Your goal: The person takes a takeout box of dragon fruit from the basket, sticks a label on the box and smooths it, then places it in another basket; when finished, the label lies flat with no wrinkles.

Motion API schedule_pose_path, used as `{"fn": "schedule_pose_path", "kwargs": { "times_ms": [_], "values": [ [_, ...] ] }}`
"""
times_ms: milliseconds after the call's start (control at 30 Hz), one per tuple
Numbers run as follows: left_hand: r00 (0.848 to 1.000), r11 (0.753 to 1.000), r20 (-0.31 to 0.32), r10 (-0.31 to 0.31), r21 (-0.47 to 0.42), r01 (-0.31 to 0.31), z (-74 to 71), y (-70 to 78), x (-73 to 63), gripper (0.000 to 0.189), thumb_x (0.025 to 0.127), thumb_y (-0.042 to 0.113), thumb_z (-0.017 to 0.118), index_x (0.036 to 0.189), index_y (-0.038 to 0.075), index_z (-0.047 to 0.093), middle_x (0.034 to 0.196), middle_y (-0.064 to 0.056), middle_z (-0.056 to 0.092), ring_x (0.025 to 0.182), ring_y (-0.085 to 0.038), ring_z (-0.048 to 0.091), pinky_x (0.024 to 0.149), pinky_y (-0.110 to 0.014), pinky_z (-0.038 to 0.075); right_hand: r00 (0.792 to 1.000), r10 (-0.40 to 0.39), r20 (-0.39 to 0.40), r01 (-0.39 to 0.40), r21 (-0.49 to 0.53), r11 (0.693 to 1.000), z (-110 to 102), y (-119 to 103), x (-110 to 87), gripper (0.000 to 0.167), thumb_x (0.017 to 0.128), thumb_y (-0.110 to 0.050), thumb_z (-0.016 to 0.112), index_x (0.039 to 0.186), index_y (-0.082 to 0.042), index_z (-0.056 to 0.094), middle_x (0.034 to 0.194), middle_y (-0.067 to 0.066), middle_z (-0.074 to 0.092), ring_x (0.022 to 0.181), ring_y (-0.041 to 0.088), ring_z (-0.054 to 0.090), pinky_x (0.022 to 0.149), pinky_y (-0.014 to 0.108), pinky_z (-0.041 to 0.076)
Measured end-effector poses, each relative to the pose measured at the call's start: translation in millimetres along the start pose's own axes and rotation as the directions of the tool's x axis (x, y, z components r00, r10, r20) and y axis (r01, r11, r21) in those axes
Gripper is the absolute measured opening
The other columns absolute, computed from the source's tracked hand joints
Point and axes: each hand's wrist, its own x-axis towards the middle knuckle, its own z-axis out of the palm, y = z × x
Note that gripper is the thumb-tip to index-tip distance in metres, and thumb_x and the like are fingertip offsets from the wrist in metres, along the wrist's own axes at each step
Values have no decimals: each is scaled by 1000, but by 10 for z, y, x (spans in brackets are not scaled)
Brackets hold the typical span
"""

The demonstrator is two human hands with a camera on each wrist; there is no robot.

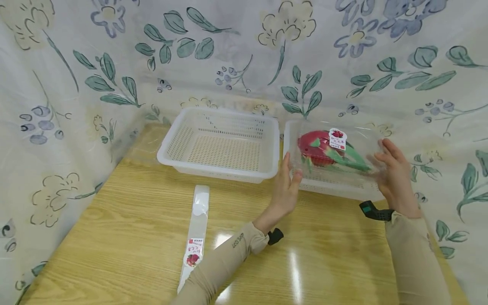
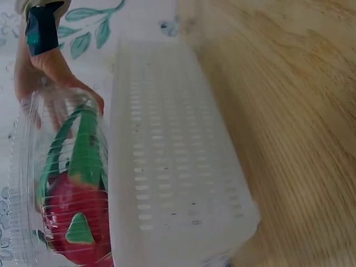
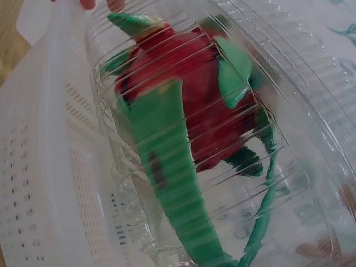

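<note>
My two hands hold a clear plastic clamshell box [image 1: 358, 144] at its two ends, over the right-hand white basket [image 1: 339, 191]. Inside the box lies a red dragon fruit [image 1: 318, 148] with long green leaves [image 3: 172, 161]. A white sticker [image 1: 337, 140] with a fruit picture is on the lid. My left hand [image 1: 284, 190] grips the near left end, close to the basket's rim. At the other end my right hand [image 1: 398, 180] has its fingers round the box's edge. The left wrist view shows the box tilted alongside the basket's perforated wall [image 2: 167, 156].
Left of the box stands a second white perforated basket [image 1: 219, 171], with nothing in it. Another clear plastic container [image 1: 146, 144] is at the table's back left. A strip of stickers [image 1: 196, 228] lies on the wooden table [image 1: 126, 237]. A floral curtain [image 1: 244, 55] hangs directly behind.
</note>
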Motion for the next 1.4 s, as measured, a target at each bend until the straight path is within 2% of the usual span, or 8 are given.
{"fn": "schedule_pose_path", "kwargs": {
  "times_ms": [233, 333, 500, 867, 967, 1100, 1200, 1400],
  "values": [
    [998, 998, -20, -53, 33, 54, 125, -146, 78, 74, 101, 57, 22, 156, 10, 6, 162, -14, 18, 144, -33, 31, 114, -55, 31, 1000, 17, 17, -17, -31, 999, -38, 25, 182, 74, 98, -4, 51, 157, -23, 11, 163, -15, -2, 116, 11, 56, 84, 37, 57],
    [995, 994, -8, -104, 38, 104, 172, -199, 92, 68, 104, 45, 29, 156, 11, 3, 163, -13, 15, 148, -32, 23, 118, -53, 24, 999, 36, 16, -35, -54, 998, -73, 69, 272, 74, 97, -5, 52, 157, -21, 10, 163, -14, -2, 91, 4, 63, 99, 42, 48],
    [987, 985, 17, -157, 78, 156, 206, -234, 112, 68, 105, 40, 31, 156, 10, -1, 164, -10, 8, 150, -29, 14, 122, -47, 16, 997, 83, 4, -82, -110, 991, -137, 164, 397, 72, 99, -6, 50, 157, -21, 9, 163, -16, 0, 106, 8, 52, 115, 60, -14],
    [968, 941, 18, -252, 237, 240, 226, -207, 161, 88, 92, 29, 61, 157, 15, 3, 163, -7, 17, 148, -34, 21, 120, -52, 21, 991, 135, -15, -136, -101, 986, -254, 199, 586, 73, 99, -10, 49, 157, -25, 7, 162, -19, -2, 115, 10, 42, 119, 52, -11],
    [961, 931, 16, -275, 256, 262, 234, -197, 153, 89, 91, 29, 63, 157, 18, 4, 163, -6, 18, 147, -38, 21, 118, -56, 22, 986, 161, -30, -163, -87, 983, -301, 205, 598, 73, 99, -9, 50, 157, -27, 8, 161, -22, 0, 124, 7, 36, 122, 42, 14],
    [958, 927, 18, -285, 259, 271, 250, -197, 144, 91, 89, 28, 65, 157, 19, 5, 162, -9, 20, 146, -41, 21, 117, -59, 23, 987, 152, -56, -155, -60, 986, -385, 219, 585, 74, 98, -6, 50, 157, -24, 10, 162, -20, 0, 115, 0, 45, 83, 19, 47],
    [959, 923, 6, -284, 272, 272, 255, -205, 140, 91, 88, 28, 66, 157, 19, 7, 161, -9, 22, 146, -42, 22, 116, -60, 24, 989, 138, -48, -141, -60, 988, -422, 247, 585, 74, 98, -3, 50, 157, -19, 8, 163, -17, -1, 88, 1, 56, 52, 15, 43],
    [961, 910, 9, -277, 322, 259, 246, -230, 143, 89, 89, 28, 64, 157, 19, 6, 161, -8, 23, 147, -41, 18, 117, -60, 22, 992, 126, -3, -123, -242, 962, -463, 345, 612, 73, 98, -3, 49, 157, -15, 7, 163, -13, -1, 88, -3, 51, 45, 19, 26]
  ]
}}
